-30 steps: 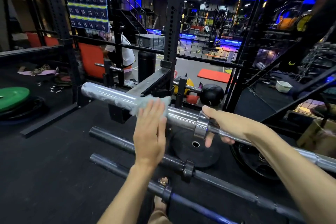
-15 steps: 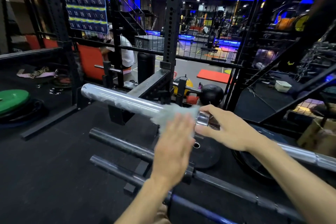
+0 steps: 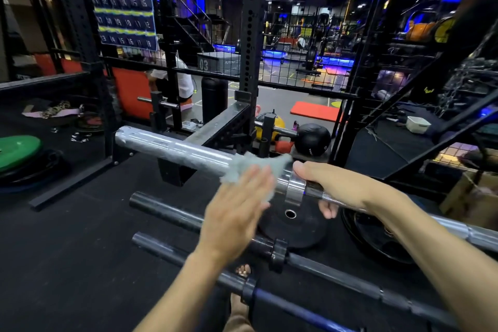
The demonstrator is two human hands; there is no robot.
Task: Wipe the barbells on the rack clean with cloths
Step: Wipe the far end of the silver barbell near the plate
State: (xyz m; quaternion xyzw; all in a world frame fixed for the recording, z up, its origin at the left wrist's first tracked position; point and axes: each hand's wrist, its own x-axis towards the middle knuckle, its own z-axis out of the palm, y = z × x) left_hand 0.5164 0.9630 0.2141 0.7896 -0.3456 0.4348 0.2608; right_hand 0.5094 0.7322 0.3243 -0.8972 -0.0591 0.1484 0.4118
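Head view looks down on a chrome barbell [image 3: 188, 152] lying across a black rack [image 3: 215, 129], its long axis running from the upper left, where the thick polished sleeve ends in a blunt round face, down to the lower right, where the thinner shaft leaves the picture. A bright collar rings the bar between sleeve and shaft. Two darker barbells [image 3: 167, 213] lie below it, roughly parallel and nearer the person, above the black floor.

The left hand [image 3: 237, 215] is blurred, its fingers straight and flat, pressing a pale grey-blue cloth [image 3: 258, 167] against the sleeve just left of the collar — an open grip. The right hand [image 3: 334, 186] wraps the shaft just right of the collar, thumb over the top, fingers curled beneath — a closed grip holding the bar.

Behind, a dark blue hanging chart [image 3: 124, 13] shows numbers such as 15, 16, 17 and 18, and a grey box [image 3: 218, 62] reads 03.
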